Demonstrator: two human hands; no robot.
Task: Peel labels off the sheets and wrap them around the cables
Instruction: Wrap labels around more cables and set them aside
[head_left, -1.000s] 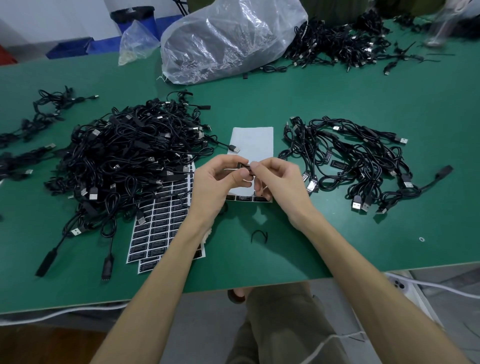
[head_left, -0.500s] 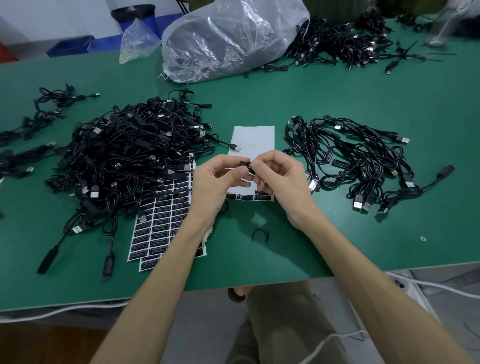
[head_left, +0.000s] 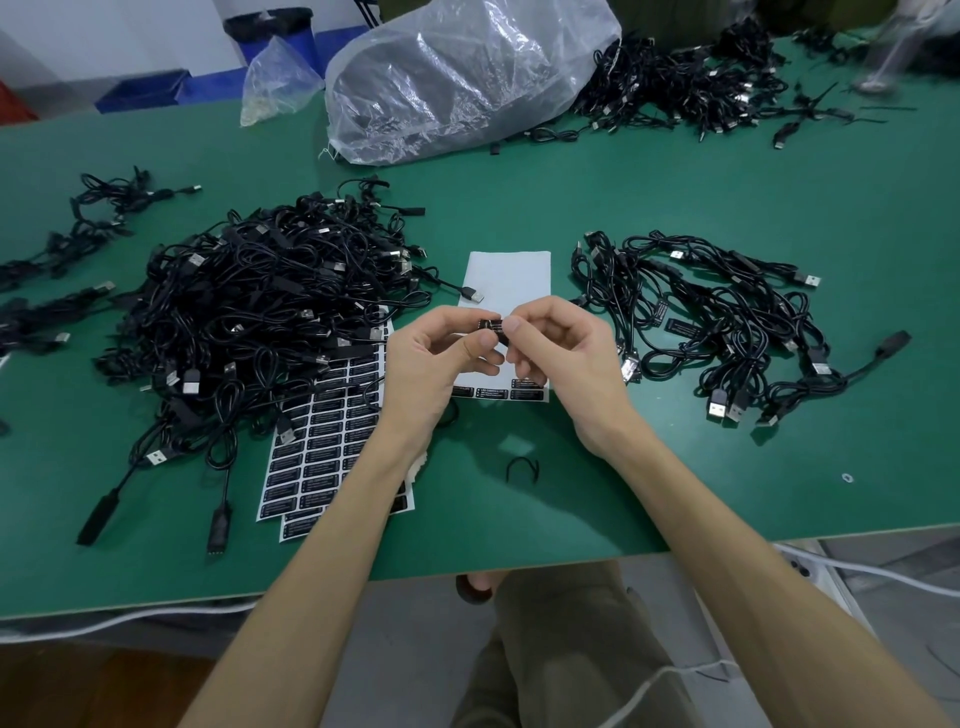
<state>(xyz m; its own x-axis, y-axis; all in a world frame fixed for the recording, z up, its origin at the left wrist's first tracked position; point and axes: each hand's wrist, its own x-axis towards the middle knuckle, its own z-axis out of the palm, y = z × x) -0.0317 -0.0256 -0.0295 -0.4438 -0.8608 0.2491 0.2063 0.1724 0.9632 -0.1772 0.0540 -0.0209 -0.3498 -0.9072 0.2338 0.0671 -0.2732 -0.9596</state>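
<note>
My left hand (head_left: 441, 358) and my right hand (head_left: 561, 358) meet above the table centre and pinch a small black label (head_left: 491, 326) between thumbs and fingertips. Whether a cable runs inside the label is hidden by my fingers. Under my hands lies a nearly bare white backing sheet (head_left: 511, 280) with a last row of black labels (head_left: 498, 393) at its near edge. Full label sheets (head_left: 322, 447) lie left of it, partly under a big heap of black USB cables (head_left: 249, 312). A smaller heap of cables (head_left: 727, 332) with labels on them lies to the right.
A clear plastic bag (head_left: 457, 78) lies at the back, with more cables (head_left: 675, 83) behind it at the right. Loose cables (head_left: 78, 228) sit far left. A short black tie (head_left: 522, 467) lies near the green table's (head_left: 779, 208) front edge.
My hands have stayed over the backing sheet, with the fingers shifting slightly on the black label. Nothing else on the table moved.
</note>
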